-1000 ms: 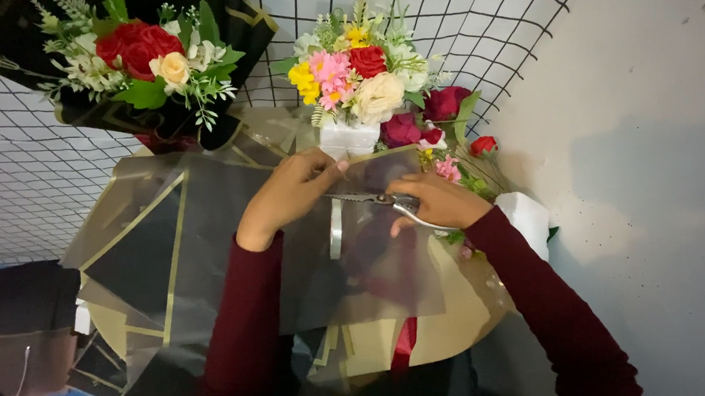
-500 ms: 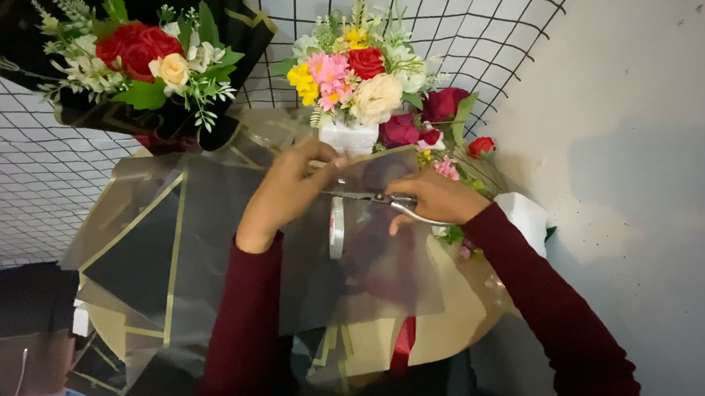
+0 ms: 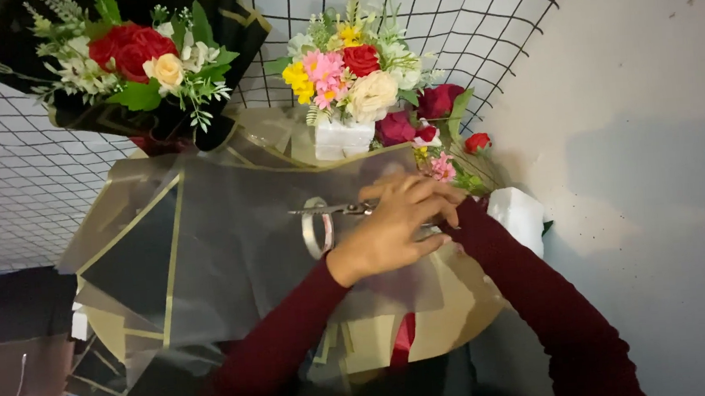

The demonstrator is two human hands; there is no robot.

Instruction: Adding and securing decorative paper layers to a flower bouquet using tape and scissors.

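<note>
My left hand (image 3: 392,230) lies across translucent grey wrapping film (image 3: 231,239) with gold edges, its fingers draped over my right hand (image 3: 450,209), which is almost wholly hidden beneath it. The silver scissors (image 3: 330,210) stick out leftward from under the hands, blades closed; their handles are covered. A loop of silver ribbon (image 3: 317,235) hangs just below the blades. Both arms wear dark red sleeves. A red ribbon strip (image 3: 404,343) shows under the film near my body.
A black-wrapped bouquet of red roses (image 3: 132,60) leans on the wire grid (image 3: 19,163) at the back left. A mixed bouquet in a white box (image 3: 344,83) stands behind the hands. A white wall is at the right, and dark paper sheets (image 3: 15,346) lie at the left.
My left hand has moved right, from beside the scissors' tips onto my right hand, covering it. The scissors' blades now point left, clear of the fingers.
</note>
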